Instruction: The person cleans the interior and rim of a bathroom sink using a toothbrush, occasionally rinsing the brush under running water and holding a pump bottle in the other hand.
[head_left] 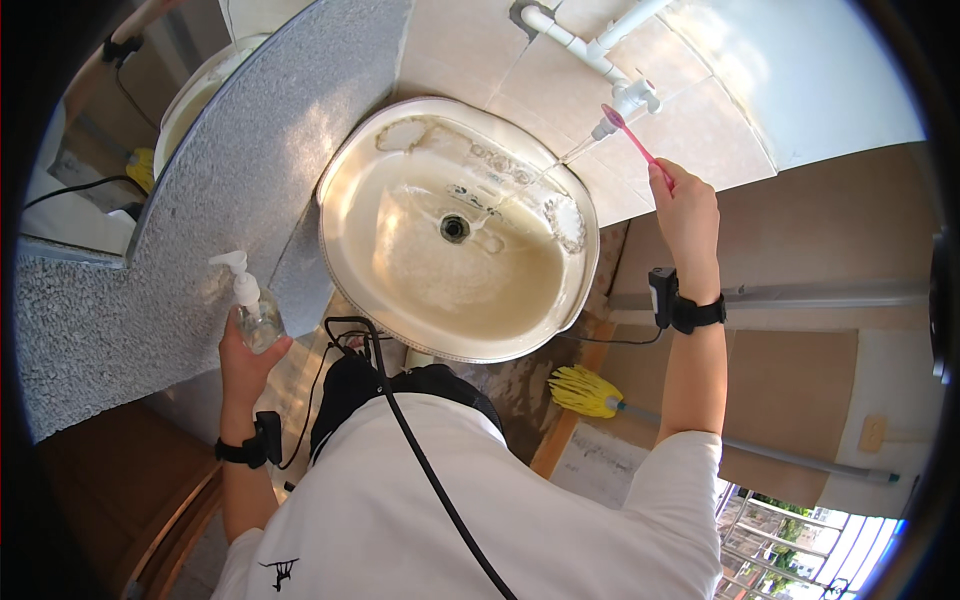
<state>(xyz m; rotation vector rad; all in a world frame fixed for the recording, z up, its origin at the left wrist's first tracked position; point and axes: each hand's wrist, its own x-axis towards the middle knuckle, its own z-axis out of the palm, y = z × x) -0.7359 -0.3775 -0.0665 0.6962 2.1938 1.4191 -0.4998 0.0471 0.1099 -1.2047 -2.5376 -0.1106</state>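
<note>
My left hand (248,362) is wrapped round a clear pump bottle (259,322) with a white pump top, held upright to the left of the sink. In my right hand (688,213) is a pink toothbrush (638,145), its head up beside the white tap (632,97). Water runs from the tap's spout into the cream oval sink (400,308), which has a dark drain in its middle. Whether the brush touches the tap or the water, I cannot tell.
White pipes (575,45) run along the tiled wall above the sink. A grey rough-surfaced wall (270,130) with a mirror (100,180) stands at the left. Below right, a yellow mop (585,392) leans with its grey pole. Black cables hang from my wrist straps.
</note>
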